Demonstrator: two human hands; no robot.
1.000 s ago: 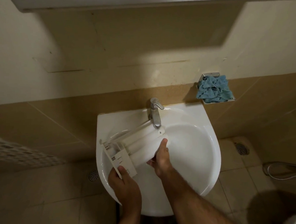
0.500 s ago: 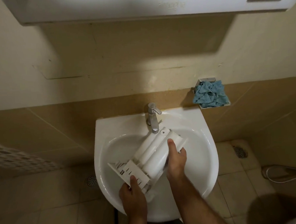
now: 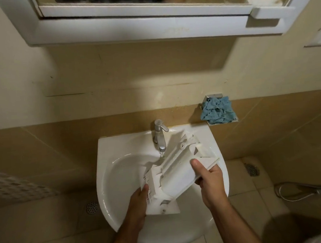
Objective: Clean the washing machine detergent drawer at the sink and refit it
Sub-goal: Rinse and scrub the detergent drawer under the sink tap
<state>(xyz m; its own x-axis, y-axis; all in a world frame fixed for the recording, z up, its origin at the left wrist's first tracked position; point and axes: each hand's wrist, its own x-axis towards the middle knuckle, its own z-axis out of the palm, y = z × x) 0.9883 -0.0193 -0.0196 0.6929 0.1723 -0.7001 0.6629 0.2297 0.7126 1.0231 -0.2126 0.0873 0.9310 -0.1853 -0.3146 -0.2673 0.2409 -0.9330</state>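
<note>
The white detergent drawer point(image 3: 174, 173) is held underside up over the white sink point(image 3: 110, 179), slanting from near left to far right. My left hand point(image 3: 138, 206) grips its front panel end at the near left. My right hand point(image 3: 208, 176) grips its right edge, thumb lying on the underside. The chrome tap point(image 3: 159, 135) stands at the back of the sink, and a thin stream of water falls from its spout onto the drawer's left side.
A crumpled blue cloth point(image 3: 217, 110) lies on a small metal wall shelf right of the sink. A white mirror cabinet point(image 3: 151, 27) hangs overhead. Floor drains point(image 3: 91, 207) sit in the tiled floor on both sides, and a hose point(image 3: 297, 192) lies at the right.
The drawer has swung clockwise, its far end moving from under the tap toward the sink's right rim. My right hand shifted to its right edge. The view tilted upward, showing the cabinet.
</note>
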